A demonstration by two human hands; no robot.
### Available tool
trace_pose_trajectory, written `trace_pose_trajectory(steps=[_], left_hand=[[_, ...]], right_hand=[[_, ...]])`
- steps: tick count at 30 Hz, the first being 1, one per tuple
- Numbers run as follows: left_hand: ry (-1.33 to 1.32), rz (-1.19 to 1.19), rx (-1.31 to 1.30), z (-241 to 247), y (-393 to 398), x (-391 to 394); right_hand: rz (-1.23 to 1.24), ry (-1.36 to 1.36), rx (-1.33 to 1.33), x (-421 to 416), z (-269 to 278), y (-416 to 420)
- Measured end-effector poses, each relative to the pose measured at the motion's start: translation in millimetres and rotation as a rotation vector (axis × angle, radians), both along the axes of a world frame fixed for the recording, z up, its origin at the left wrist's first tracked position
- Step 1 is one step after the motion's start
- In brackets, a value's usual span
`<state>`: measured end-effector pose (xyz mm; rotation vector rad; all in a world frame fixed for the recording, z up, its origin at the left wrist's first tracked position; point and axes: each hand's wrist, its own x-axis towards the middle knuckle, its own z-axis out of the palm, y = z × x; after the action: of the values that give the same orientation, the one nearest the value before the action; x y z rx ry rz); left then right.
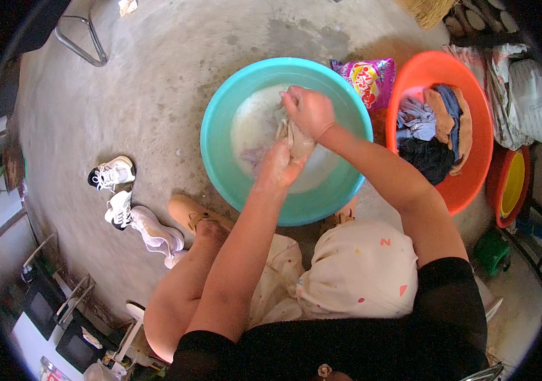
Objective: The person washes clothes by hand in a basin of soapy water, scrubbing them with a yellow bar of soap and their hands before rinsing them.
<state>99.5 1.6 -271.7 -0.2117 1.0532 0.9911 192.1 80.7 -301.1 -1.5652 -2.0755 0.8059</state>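
A turquoise plastic basin (223,143) with cloudy, sudsy water stands on the floor before me. Over it, both hands hold a wet, light-coloured cloth (286,131). My left hand (278,164) grips its lower part, the palm turned up and wet. My right hand (310,110) is closed on the cloth's upper part, near the middle of the basin. A pale purplish cloth (252,157) lies partly in the water beside my left hand. How much more fabric is under the suds cannot be seen.
An orange-red tub (478,119) holding blue, black and brown clothes stands at the right. A purple detergent bag (368,81) sits between it and the basin. Several shoes (118,171) stand on the concrete floor at the left, near a metal frame (82,40). Plastic sacks (530,105) are at the far right.
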Motion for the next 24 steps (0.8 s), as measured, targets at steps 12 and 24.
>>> trace_pose_trajectory(steps=[12,24], left_hand=[[0.188,-0.267,0.245,-31,-15,-3],[-0.011,0.018,-0.075,-22,7,-48]], right_hand=[[-0.364,0.188,-0.64,56,-96,-6],[0.0,0.425,-0.202,2,59,38]])
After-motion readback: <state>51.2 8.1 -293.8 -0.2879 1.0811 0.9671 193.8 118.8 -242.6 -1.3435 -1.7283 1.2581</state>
